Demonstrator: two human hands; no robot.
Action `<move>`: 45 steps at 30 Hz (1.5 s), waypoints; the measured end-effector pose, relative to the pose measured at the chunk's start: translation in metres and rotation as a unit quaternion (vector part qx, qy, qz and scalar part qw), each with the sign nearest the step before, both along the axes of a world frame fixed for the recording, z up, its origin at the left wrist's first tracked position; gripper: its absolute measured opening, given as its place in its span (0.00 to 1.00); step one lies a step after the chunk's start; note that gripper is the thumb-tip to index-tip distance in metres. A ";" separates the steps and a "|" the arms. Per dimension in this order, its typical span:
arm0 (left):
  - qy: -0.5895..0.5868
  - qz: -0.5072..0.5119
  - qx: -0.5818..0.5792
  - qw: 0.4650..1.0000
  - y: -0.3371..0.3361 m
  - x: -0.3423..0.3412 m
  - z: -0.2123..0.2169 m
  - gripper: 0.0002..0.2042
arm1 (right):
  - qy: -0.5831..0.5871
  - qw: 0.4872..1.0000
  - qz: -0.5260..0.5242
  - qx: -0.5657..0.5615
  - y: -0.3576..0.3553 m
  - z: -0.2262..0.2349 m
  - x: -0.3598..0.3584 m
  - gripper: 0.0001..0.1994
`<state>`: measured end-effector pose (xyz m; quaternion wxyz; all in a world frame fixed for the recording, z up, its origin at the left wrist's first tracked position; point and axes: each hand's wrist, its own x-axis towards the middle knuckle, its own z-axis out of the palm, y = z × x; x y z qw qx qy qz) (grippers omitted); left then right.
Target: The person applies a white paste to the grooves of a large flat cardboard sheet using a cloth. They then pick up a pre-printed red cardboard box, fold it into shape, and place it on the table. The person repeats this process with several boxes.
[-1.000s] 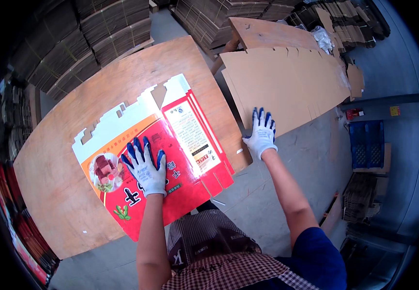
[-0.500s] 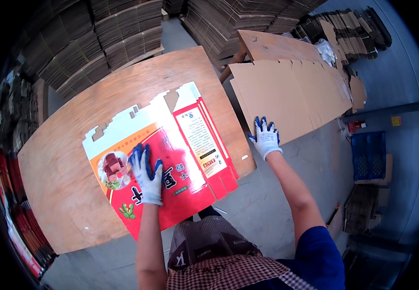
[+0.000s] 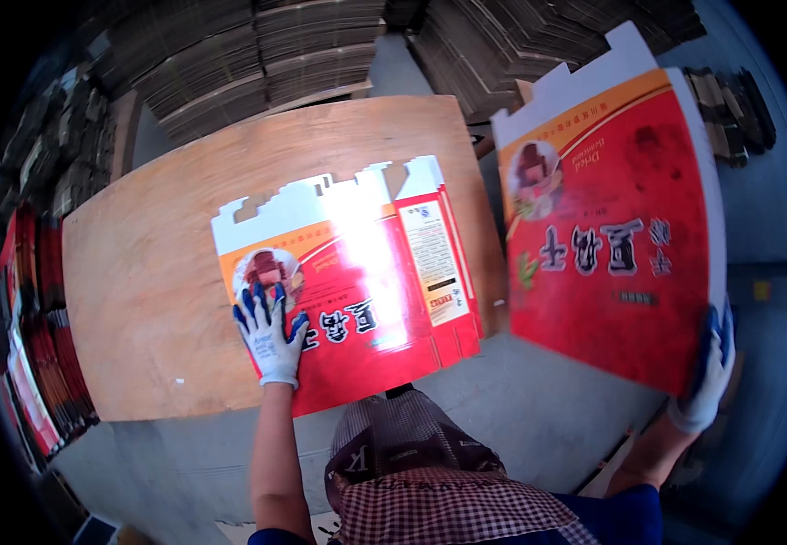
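A flat, red printed cardboard box blank (image 3: 348,372) with a white notched edge lies on the wooden table. My left hand (image 3: 271,343), in a white and blue glove, rests on its left part with fingers spread. On the right, a second red printed box blank (image 3: 607,313) is held up and tilted, its printed face in view. My right hand (image 3: 711,377), gloved alike, grips it at the lower right edge; most of its fingers are hidden behind the cardboard.
The wooden table (image 3: 139,300) extends to the left. Tall stacks of flat cardboard (image 3: 321,45) stand beyond it. Folded red printed cardboard (image 3: 53,318) is piled at the far left. The raised blank hides most of what lies behind it on the right.
My right hand has gone from resting on brown cardboard to gripping a blank, now raised with its red side showing. My left hand stays on the table blank. The view has shifted.
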<state>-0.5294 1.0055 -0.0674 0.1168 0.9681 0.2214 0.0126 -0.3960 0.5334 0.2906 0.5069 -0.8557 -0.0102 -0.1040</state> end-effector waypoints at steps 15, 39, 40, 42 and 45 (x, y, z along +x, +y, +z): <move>-0.315 0.137 -0.456 0.821 0.023 -0.012 -0.001 0.26 | 0.362 0.892 0.089 0.255 0.103 -0.363 -0.034 0.29; 0.057 -0.087 -0.030 0.994 -0.121 0.125 0.010 0.35 | 0.298 0.949 0.002 0.102 0.042 -0.357 0.103 0.17; 0.061 -0.089 -0.032 0.994 -0.121 0.126 0.010 0.35 | 0.322 0.924 0.036 0.204 0.038 -0.356 0.113 0.17; 0.077 -0.079 -0.032 0.993 -0.117 0.124 0.010 0.34 | 0.296 0.925 0.127 0.202 0.059 -0.320 0.123 0.18; 0.051 -0.082 -0.027 0.995 -0.116 0.123 0.006 0.33 | 0.338 0.889 0.216 0.221 0.095 -0.293 0.126 0.18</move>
